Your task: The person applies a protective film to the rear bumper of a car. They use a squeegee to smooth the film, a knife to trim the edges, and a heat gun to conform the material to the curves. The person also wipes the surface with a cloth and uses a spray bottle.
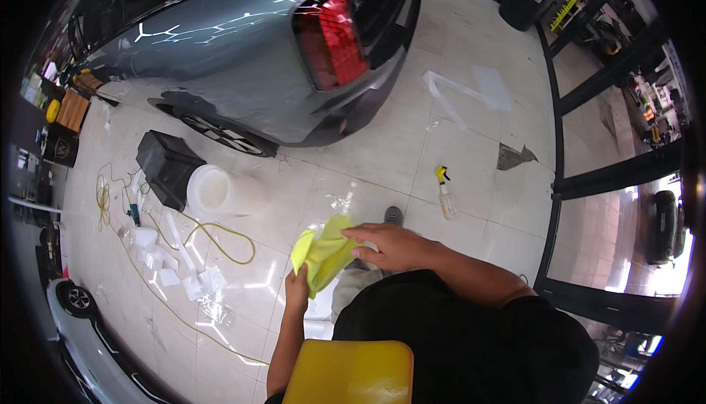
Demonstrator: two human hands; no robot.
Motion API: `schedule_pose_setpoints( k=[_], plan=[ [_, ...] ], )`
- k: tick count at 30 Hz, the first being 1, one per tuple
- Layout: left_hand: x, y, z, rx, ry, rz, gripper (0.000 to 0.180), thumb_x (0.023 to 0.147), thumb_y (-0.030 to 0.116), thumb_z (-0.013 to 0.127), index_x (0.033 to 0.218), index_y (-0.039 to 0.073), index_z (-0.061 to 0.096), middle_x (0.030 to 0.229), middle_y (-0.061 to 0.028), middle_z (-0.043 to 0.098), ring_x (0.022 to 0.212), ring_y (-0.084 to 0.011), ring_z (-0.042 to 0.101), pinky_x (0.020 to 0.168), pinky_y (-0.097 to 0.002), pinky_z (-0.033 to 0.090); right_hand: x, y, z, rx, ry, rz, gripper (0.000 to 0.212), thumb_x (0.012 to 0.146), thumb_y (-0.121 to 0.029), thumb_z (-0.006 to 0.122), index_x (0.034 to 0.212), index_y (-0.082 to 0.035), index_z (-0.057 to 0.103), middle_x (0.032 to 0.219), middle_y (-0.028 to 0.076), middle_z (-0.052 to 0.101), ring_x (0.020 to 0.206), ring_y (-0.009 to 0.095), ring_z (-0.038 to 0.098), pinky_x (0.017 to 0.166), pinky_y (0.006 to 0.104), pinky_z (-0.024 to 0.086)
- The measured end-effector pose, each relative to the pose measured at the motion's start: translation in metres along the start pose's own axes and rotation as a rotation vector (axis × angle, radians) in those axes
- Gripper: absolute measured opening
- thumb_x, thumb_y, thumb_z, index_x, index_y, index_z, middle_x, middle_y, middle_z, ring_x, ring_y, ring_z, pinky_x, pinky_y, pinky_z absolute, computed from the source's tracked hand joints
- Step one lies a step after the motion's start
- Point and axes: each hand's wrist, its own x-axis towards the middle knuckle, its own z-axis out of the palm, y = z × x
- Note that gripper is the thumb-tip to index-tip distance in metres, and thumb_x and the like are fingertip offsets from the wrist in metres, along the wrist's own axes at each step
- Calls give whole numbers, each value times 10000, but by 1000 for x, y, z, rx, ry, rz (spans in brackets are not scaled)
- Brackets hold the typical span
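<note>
Left hand (296, 290) upright, clamped on the yellow cloth's (325, 255) lower-left edge! Right forearm angles in from the right, that hand (390, 246) stretching its fingers leftward to the cloth, thumb below; can't tell whether it grips. Cloth's between both, above the pale floor (368, 172).

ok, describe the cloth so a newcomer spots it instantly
Start at the grey car's red tail light and look straight down the picture. The cloth is there, between the left hand and right hand. Unlike the white scraps on the floor to its left, it is bright yellow-green and held up.
</note>
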Motion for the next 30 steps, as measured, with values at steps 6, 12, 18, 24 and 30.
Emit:
schedule_pose_setpoints(
  k=[6,12,18,24,30],
  plan=[
    [-40,-47,44,-20,42,-65,393,944,318,489,1023,-55,585,871,-100,617,748,-168,580,681,-308,472,-93,-48,-77,356,223,-775,507,898,-237,589,1324,4,462,1280,237,502,1129,350,543,953,443,435],
    [-19,8,148,-289,-131,-76,346,986,269,416,1092,-32,549,1016,-122,618,938,-230,606,846,-342,478,-191,-43,-137,249,529,-1126,242,892,-177,556,1020,21,611,937,187,611,818,311,607,714,388,515],
    [-4,77,232,-98,-83,379,340,987,237,421,1140,-44,538,1089,-136,615,1020,-233,591,919,-327,441,-260,45,-200,317,341,-718,267,844,-63,639,1095,0,579,1069,188,622,883,270,648,726,338,540],
    [25,151,287,45,335,608,318,984,212,437,1111,-53,558,1046,-178,612,985,-241,586,841,-320,447,-296,164,-190,887,575,66,258,849,-31,636,1092,16,564,998,80,639,901,134,608,810,286,495],
    [112,215,323,708,566,915,269,936,176,507,1033,-60,594,1017,-239,588,989,-381,546,852,-430,428,-267,202,-198,730,775,294,226,851,-77,657,1030,9,550,925,58,616,872,119,582,802,278,482]
  ],
)
